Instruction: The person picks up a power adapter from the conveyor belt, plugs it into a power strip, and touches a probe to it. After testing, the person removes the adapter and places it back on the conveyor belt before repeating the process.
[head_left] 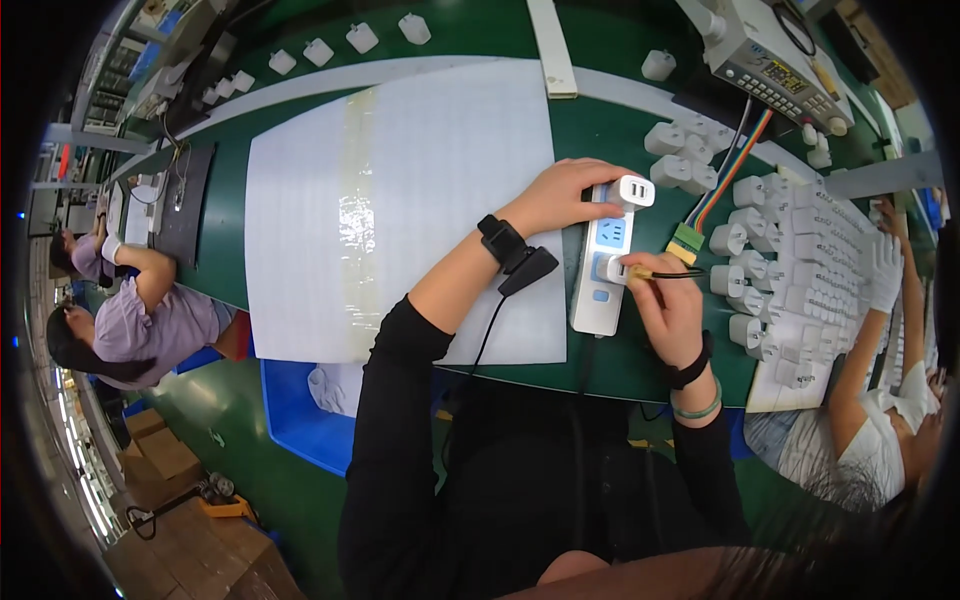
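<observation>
Green bench [470,30], power strip [603,270] as reference. Right hand [668,300] pinches a thin probe [672,273] at the lower adapter [614,268]; left hand [563,195] grips the upper adapter [632,192]. Untested-looking adapters [745,245] heaped beyond (most work remains, I'd judge).

You had the power strip [603,262] lying on the worktop [620,365] near its front edge, just right of the large paper sheet [400,200]. One adapter [634,191] sat plugged into the strip's far end, another [616,269] at its middle. Loose adapters [790,260] were heaped to the right, the test instrument [770,60] at the far right corner.
</observation>
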